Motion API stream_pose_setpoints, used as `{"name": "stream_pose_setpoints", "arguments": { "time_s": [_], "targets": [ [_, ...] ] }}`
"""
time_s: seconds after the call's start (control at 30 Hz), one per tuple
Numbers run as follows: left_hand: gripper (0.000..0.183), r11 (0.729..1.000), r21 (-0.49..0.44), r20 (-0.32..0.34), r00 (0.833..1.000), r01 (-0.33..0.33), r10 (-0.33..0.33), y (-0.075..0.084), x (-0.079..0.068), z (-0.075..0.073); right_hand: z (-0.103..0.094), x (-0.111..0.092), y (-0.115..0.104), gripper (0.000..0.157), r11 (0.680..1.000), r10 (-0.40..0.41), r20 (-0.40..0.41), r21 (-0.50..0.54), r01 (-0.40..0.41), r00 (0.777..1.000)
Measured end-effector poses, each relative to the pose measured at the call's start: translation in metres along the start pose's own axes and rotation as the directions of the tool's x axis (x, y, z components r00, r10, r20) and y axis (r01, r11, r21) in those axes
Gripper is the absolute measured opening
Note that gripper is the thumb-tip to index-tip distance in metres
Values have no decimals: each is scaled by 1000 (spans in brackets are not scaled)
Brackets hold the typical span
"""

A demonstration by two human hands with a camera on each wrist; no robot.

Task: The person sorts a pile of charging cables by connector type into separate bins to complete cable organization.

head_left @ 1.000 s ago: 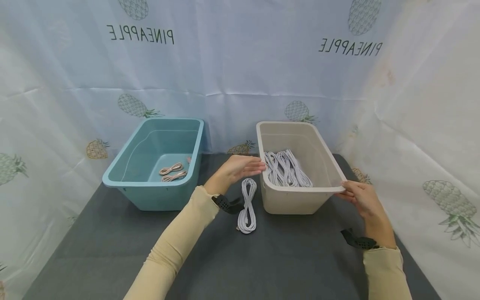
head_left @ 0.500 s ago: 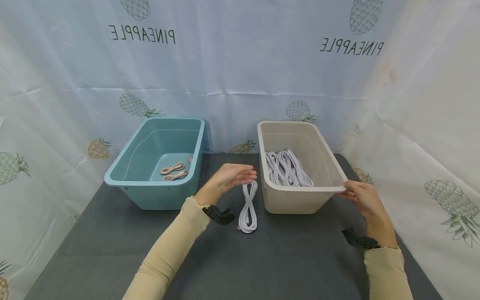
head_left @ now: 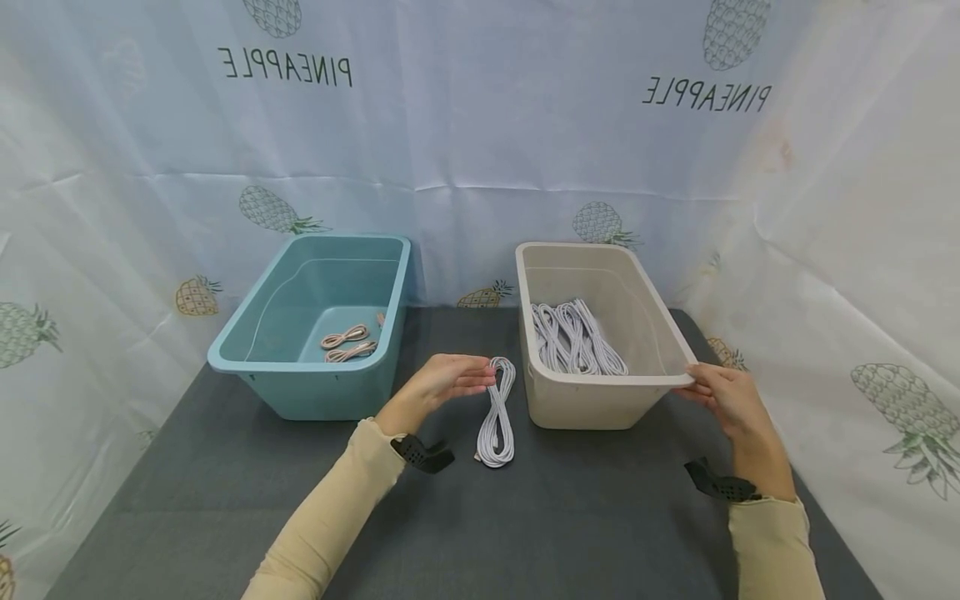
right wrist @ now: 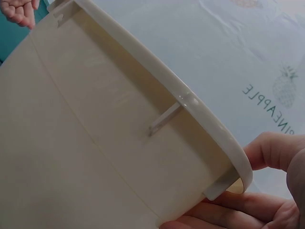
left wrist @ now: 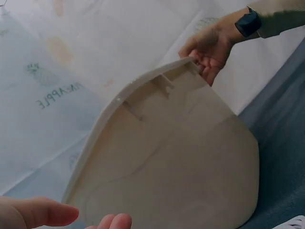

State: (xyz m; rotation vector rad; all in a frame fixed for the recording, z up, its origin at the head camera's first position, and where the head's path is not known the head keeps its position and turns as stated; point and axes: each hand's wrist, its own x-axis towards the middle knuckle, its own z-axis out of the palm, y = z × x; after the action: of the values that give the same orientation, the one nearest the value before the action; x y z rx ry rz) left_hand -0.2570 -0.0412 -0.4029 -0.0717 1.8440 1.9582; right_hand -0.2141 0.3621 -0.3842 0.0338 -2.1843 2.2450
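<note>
My right hand [head_left: 729, 400] grips the front right corner of the beige bin [head_left: 592, 404]; in the right wrist view the thumb lies over the rim and the fingers are under it. Inside that bin lies a pile of coiled white cables [head_left: 573, 337]. My left hand [head_left: 442, 385] is held with its fingers extended and nothing in them, left of the bin and apart from it. Its fingertips overlap the upper end of a coiled white cable [head_left: 495, 417] on the table; whether they touch it I cannot tell.
A teal bin [head_left: 322, 392] stands on the left, with several pinkish coiled cables [head_left: 345, 337] in it. Both bins rest on the dark grey table [head_left: 480, 533]. A pineapple-print curtain [head_left: 465, 125] hangs behind and along the sides.
My left hand has let go of the beige bin's left rim and moved left and toward me, over the loose white cable. The right hand keeps its grip, and the bin stays in place.
</note>
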Motion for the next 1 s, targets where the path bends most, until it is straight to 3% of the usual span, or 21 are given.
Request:
{"name": "stream_pose_setpoints", "arguments": {
  "time_s": [0.37, 0.77, 1.0],
  "targets": [
    [38, 999, -2, -19, 999, 32, -32, -29, -2, -11, 1, 0, 1, 34, 1000, 1, -3, 10, -1, 1000],
    [38, 995, 50, -25, 996, 84, -83, -58, 3, -11, 0, 0, 0, 35, 1000, 8, -14, -2, -8, 1000],
    [35, 992, 70, -63, 993, 103, -99, -70, 6, -10, 0, -2, 0, 35, 1000, 8, -3, 20, -8, 1000]
  ]
}}
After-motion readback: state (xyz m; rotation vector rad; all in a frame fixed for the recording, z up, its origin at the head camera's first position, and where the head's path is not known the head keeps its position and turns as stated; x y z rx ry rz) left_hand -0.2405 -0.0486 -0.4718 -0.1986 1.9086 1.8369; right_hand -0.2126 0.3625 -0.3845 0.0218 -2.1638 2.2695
